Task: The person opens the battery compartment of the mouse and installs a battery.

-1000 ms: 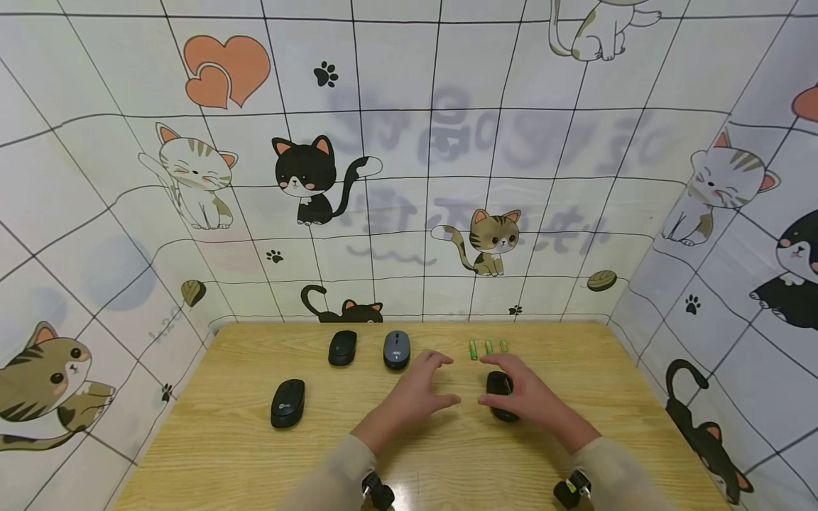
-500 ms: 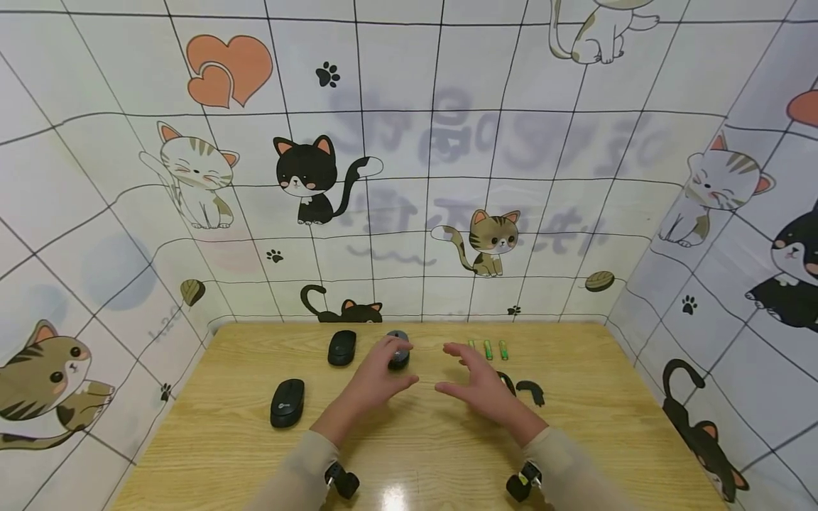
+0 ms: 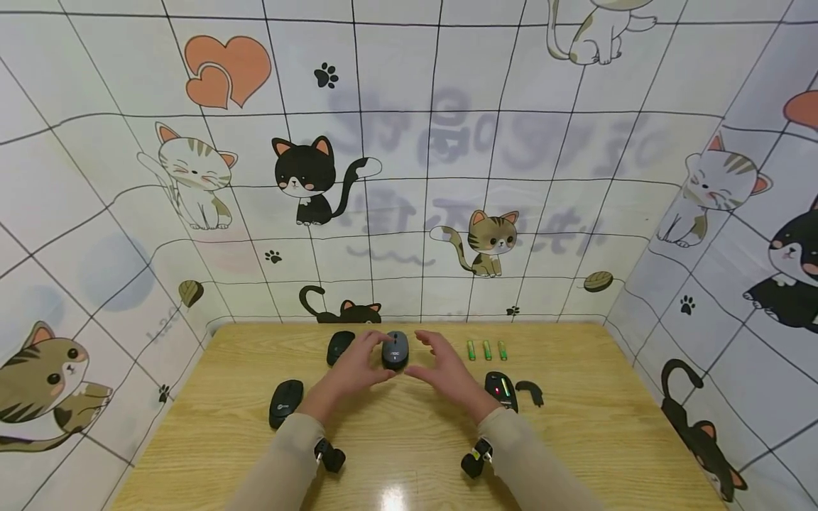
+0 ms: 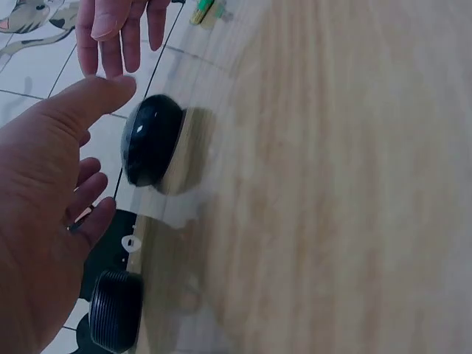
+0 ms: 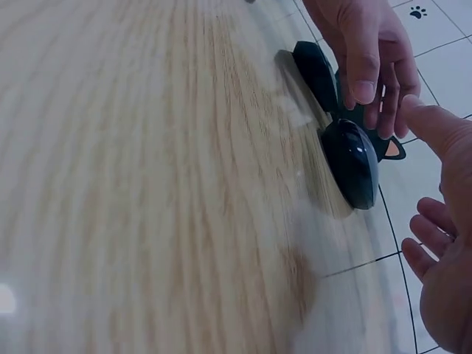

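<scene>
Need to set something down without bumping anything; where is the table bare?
Bare: the right side of the table, past the batteries and curved black piece; also the near part between the sleeves. Crowded: the far middle, where the left hand and right hand flank the grey mouse, a black mouse near the left hand.

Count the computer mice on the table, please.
4: gray mouse between left hand and right hand; rear black mouse, partly hidden behind left hand; leftmost black mouse beyond left sleeve; rightmost black mouse beyond right sleeve.
</scene>
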`<state>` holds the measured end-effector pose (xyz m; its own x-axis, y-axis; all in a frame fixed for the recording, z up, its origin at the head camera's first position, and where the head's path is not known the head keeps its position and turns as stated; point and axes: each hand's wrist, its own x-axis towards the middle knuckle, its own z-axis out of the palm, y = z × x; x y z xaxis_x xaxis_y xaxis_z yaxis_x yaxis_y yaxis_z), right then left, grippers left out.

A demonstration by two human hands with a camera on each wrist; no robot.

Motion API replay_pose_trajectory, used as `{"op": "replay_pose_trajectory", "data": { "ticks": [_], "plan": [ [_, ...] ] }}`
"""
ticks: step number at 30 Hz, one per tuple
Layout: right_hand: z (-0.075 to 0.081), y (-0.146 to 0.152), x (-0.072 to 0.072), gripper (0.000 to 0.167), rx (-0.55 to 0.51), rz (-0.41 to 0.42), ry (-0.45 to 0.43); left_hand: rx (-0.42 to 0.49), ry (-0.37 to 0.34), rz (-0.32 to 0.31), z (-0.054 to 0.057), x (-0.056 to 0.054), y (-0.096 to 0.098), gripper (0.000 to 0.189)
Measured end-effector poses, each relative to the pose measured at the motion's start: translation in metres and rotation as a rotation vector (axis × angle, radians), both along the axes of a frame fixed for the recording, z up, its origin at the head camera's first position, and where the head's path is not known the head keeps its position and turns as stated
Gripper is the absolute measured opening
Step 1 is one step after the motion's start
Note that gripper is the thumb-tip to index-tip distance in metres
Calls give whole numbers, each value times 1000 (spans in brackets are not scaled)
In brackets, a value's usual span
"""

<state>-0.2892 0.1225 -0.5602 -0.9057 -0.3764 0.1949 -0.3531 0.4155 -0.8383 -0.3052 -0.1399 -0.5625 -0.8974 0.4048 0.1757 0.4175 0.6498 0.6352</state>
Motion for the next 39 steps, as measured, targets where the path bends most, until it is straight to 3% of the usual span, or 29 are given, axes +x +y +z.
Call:
{"op": "replay_pose_trajectory", "data": {
  "ticks": [6,14,19,25,39],
  "plan": [
    [-2,-11,-10,85,1,6,-34,-93,-9,-23,2,-17,-7,75],
    [0,-19,-30,92,143,16,-15,-202,8,-82,7,-33,-7,84],
    [5,-23,-40,92,207,56,-19,-237,-11,-91,11,-39,-5,88],
    [9,-22,-48,94,256,105,-64,-269,-36,-100,8,-45,-5,90],
    [-2,-13,-60,90,239,200,-96,-226,-33,-172,12,-44,-3,80]
  ]
}}
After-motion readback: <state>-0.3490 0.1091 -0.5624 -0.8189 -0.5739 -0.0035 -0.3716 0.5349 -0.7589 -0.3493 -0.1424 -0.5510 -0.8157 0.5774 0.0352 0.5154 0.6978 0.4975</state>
